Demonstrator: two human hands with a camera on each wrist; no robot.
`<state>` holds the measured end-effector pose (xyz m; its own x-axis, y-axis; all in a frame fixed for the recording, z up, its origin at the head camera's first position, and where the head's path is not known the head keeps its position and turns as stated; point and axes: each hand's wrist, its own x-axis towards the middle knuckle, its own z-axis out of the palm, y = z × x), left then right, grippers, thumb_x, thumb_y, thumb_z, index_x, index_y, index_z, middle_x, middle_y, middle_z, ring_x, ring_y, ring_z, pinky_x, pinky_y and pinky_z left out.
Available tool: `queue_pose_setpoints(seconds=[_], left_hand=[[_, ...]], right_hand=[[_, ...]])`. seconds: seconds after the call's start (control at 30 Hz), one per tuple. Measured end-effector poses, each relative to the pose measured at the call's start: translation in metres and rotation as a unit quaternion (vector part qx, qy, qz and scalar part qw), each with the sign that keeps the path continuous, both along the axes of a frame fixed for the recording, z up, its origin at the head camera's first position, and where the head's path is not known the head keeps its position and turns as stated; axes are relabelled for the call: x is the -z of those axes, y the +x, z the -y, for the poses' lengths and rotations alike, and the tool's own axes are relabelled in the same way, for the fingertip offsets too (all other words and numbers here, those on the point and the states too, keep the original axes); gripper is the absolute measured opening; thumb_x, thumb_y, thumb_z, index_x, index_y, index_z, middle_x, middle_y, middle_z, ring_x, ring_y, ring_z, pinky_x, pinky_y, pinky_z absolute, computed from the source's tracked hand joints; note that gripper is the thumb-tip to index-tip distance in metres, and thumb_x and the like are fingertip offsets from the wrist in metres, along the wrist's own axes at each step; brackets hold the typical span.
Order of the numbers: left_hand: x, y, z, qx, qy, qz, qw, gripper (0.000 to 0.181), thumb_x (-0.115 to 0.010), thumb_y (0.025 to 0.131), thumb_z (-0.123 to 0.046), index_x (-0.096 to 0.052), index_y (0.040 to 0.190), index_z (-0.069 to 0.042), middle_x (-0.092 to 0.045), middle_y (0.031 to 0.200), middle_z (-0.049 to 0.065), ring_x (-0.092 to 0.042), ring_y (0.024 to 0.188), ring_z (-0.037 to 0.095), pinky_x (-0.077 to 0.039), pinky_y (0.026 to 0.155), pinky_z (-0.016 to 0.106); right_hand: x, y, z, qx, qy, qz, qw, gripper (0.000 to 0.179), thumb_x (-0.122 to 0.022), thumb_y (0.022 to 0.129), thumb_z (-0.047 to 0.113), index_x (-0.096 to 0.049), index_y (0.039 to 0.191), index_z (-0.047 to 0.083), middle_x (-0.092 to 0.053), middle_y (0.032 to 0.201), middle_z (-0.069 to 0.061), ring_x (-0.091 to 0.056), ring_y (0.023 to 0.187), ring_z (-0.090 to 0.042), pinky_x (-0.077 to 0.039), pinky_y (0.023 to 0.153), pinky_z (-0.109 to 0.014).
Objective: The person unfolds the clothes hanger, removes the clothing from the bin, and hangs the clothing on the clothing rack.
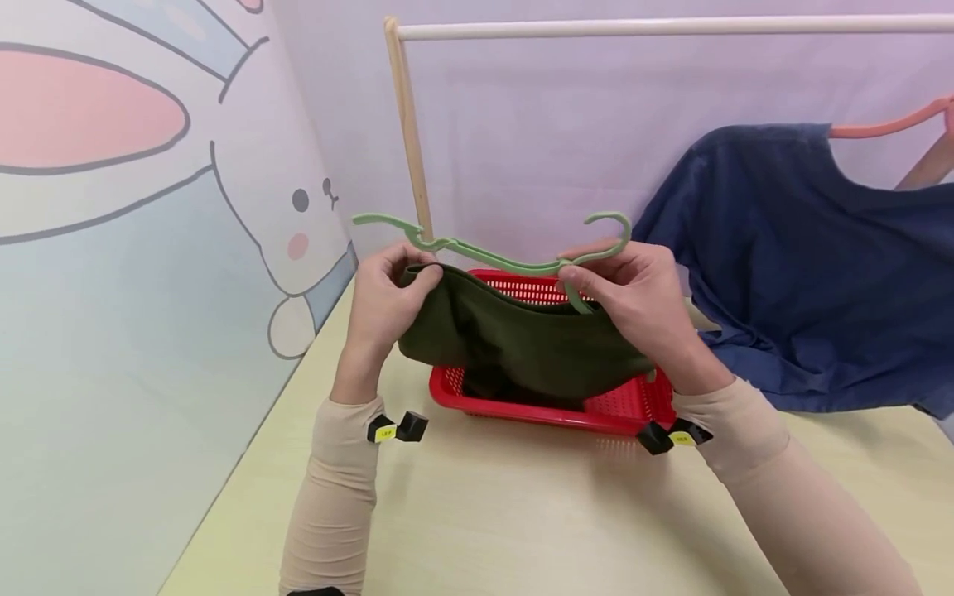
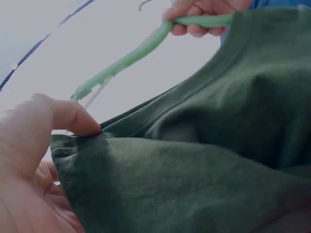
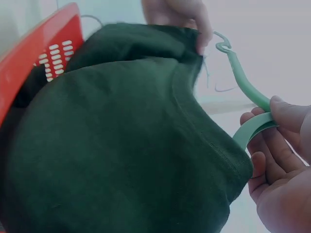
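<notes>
A dark green shirt (image 1: 522, 339) hangs between both hands over the basket, its neckline uppermost. My left hand (image 1: 383, 302) pinches the shirt at the left end of the neckline, thumb on top of the cloth. With thumb and fingers, my right hand (image 1: 633, 294) grips a light green plastic hanger (image 1: 499, 258) near the base of its hook. One hanger arm dips into the right side of the neck opening, its end hidden by the cloth. The other arm lies outside, stretching above the neckline past my left hand. In the right wrist view, the hanger (image 3: 248, 80) shows beside the collar.
A red perforated basket (image 1: 537, 414) stands on the pale table (image 1: 484, 513) below the shirt. Behind is a rack with a white rail (image 1: 596, 30) and wooden post (image 1: 410, 124). A navy shirt (image 1: 805, 265) hangs at right on an orange hanger (image 1: 887, 128). A bunny-painted wall (image 1: 112, 331) borders the left.
</notes>
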<state>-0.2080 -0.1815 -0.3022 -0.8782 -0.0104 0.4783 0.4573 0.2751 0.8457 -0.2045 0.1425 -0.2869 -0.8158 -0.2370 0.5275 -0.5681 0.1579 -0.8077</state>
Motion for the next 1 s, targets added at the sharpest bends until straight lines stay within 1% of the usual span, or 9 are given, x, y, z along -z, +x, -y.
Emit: queue_pose_setpoints(seconds=[0.13, 0.33, 0.47, 0.6, 0.67, 0.73, 0.8, 0.9, 1.0], left_hand=[[0.001, -0.001, -0.002, 0.002, -0.01, 0.018, 0.9998, 0.011, -0.071, 0.102, -0.011, -0.074, 0.1, -0.001, -0.07, 0.099, 0.011, -0.062, 0.093, 0.024, -0.049, 0.084, 0.034], [0.003, -0.003, 0.0, -0.011, 0.01, 0.042, 0.999, 0.013, -0.064, 0.104, -0.005, -0.065, 0.091, -0.003, -0.063, 0.089, 0.009, -0.056, 0.082, 0.024, -0.044, 0.074, 0.032], [0.004, -0.003, 0.0, -0.012, 0.0, 0.046, 0.9989, 0.01, -0.066, 0.106, -0.008, -0.068, 0.097, -0.003, -0.065, 0.092, 0.008, -0.058, 0.085, 0.024, -0.045, 0.075, 0.031], [0.004, -0.004, 0.001, 0.018, -0.035, 0.045, 0.9982, 0.014, -0.07, 0.109, -0.014, -0.073, 0.11, -0.001, -0.07, 0.097, 0.013, -0.061, 0.088, 0.027, -0.049, 0.079, 0.032], [0.005, -0.005, 0.001, 0.045, -0.06, 0.052, 0.9958, 0.019, -0.071, 0.11, -0.019, -0.073, 0.117, -0.001, -0.074, 0.101, 0.015, -0.066, 0.091, 0.028, -0.052, 0.081, 0.033], [0.006, -0.007, 0.001, 0.08, -0.09, 0.068, 0.9905, 0.025, -0.07, 0.112, -0.023, -0.073, 0.126, -0.004, -0.078, 0.106, 0.015, -0.072, 0.097, 0.03, -0.056, 0.087, 0.036], [0.007, -0.007, 0.001, 0.119, -0.129, 0.091, 0.9803, 0.03, -0.07, 0.112, -0.026, -0.071, 0.135, -0.007, -0.08, 0.111, 0.013, -0.075, 0.104, 0.03, -0.058, 0.094, 0.04], [0.011, -0.008, -0.002, 0.176, -0.198, 0.123, 0.9564, 0.039, -0.072, 0.111, -0.026, -0.067, 0.146, -0.009, -0.079, 0.119, 0.011, -0.076, 0.112, 0.03, -0.06, 0.1, 0.046], [0.018, -0.01, -0.01, 0.201, -0.257, 0.145, 0.9339, 0.048, -0.076, 0.108, -0.029, -0.065, 0.151, -0.008, -0.076, 0.127, 0.01, -0.073, 0.118, 0.027, -0.061, 0.101, 0.046]], right_hand=[[-0.009, 0.005, -0.008, 0.001, -0.011, -0.01, 0.9999, 0.022, -0.083, 0.099, 0.003, -0.085, 0.121, 0.004, -0.081, 0.092, -0.01, -0.06, 0.07, -0.023, -0.037, 0.054, -0.03], [-0.02, 0.013, -0.016, -0.009, -0.02, -0.03, 0.9993, 0.023, -0.082, 0.097, -0.005, -0.083, 0.12, -0.001, -0.073, 0.081, -0.015, -0.05, 0.058, -0.017, -0.033, 0.051, -0.031], [-0.028, 0.019, -0.02, -0.01, -0.016, -0.045, 0.9988, 0.023, -0.082, 0.096, -0.008, -0.084, 0.118, -0.002, -0.071, 0.079, -0.016, -0.048, 0.055, -0.015, -0.031, 0.051, -0.031], [-0.035, 0.023, -0.025, 0.001, -0.011, -0.061, 0.9981, 0.025, -0.082, 0.094, -0.012, -0.084, 0.117, -0.002, -0.078, 0.086, -0.015, -0.057, 0.06, -0.017, -0.036, 0.053, -0.027], [-0.039, 0.022, -0.028, 0.012, -0.007, -0.066, 0.9977, 0.026, -0.083, 0.093, -0.013, -0.084, 0.116, -0.003, -0.08, 0.09, -0.014, -0.064, 0.064, -0.018, -0.044, 0.056, -0.022], [-0.043, 0.021, -0.031, 0.024, -0.002, -0.068, 0.9974, 0.026, -0.084, 0.092, -0.012, -0.084, 0.117, -0.003, -0.082, 0.093, -0.012, -0.07, 0.068, -0.017, -0.052, 0.061, -0.019], [-0.045, 0.018, -0.035, 0.031, -0.003, -0.066, 0.9973, 0.026, -0.085, 0.093, -0.009, -0.083, 0.118, -0.004, -0.083, 0.096, -0.011, -0.075, 0.073, -0.017, -0.059, 0.068, -0.019], [-0.046, 0.015, -0.04, 0.042, 0.011, -0.067, 0.9968, 0.026, -0.085, 0.094, -0.008, -0.082, 0.12, -0.005, -0.084, 0.099, -0.008, -0.078, 0.079, -0.016, -0.062, 0.073, -0.02], [-0.046, 0.013, -0.043, 0.042, 0.017, -0.065, 0.9969, 0.026, -0.084, 0.094, -0.009, -0.082, 0.12, -0.005, -0.084, 0.1, -0.007, -0.078, 0.079, -0.016, -0.061, 0.072, -0.02]])
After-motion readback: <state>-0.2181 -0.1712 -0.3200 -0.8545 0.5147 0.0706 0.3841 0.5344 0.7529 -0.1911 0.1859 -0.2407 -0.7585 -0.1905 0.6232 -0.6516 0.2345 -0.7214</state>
